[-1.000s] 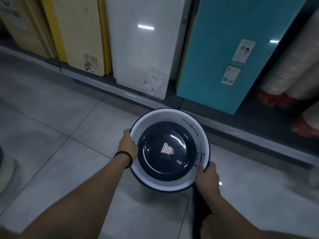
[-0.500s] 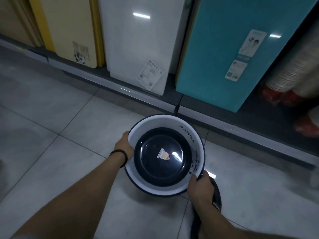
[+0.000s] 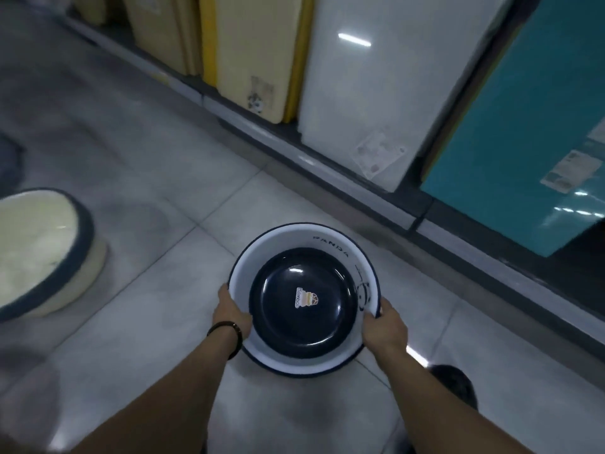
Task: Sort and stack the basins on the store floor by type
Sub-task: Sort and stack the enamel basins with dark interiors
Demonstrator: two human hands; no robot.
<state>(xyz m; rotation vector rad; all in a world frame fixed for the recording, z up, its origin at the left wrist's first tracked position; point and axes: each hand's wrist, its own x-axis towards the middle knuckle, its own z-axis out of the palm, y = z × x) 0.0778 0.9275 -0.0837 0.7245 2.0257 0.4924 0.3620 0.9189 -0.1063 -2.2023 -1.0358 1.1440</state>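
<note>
Head view: basin [image 3: 294, 238], seemingly aloft, between left hand [image 3: 231, 311] and right hand [image 3: 385, 326]

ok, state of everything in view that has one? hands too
white basin: upright, open side up, held at the rim on both sides.
left hand: grips the white basin's left rim.
right hand: grips its right rim.
cream basin: upright on the floor at left, untouched, blurred.
boards: stood on edge on the low shelf.
</note>
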